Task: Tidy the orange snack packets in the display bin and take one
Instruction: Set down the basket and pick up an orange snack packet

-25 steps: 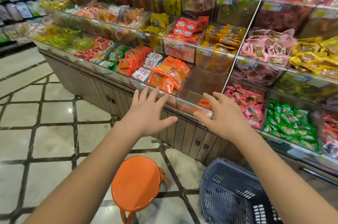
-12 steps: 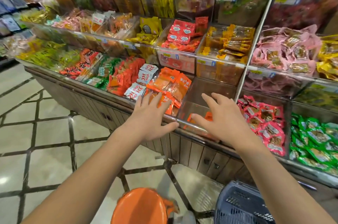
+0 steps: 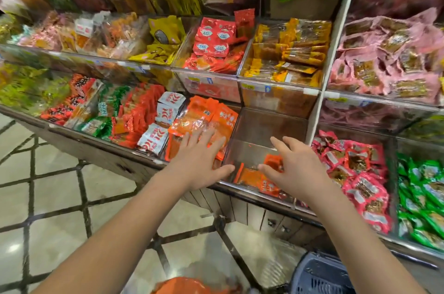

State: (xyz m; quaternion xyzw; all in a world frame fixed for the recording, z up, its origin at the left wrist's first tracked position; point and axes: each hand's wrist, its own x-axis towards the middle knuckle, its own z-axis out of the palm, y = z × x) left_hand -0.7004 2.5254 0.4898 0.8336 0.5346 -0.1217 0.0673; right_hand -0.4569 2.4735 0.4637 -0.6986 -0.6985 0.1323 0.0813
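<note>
Hands spread open, gripping nothing: left hand [image 3: 199,161] over the orange packets [image 3: 204,118], right hand [image 3: 298,168] over the near-empty bin [image 3: 269,125].

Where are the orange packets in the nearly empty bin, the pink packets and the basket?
orange packets [image 3: 252,177]: head view, on the flat packet at the bin's front.
pink packets [image 3: 360,188]: head view, on a front packet in the pile.
basket [image 3: 319,277]: head view, on its slotted rim.

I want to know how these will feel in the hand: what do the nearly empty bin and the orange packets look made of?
The bin looks like clear rigid plastic, probably acrylic: you see through its walls, and they reflect light. The orange packets look like glossy plastic film, shiny and creased; the exact film cannot be told.
</note>
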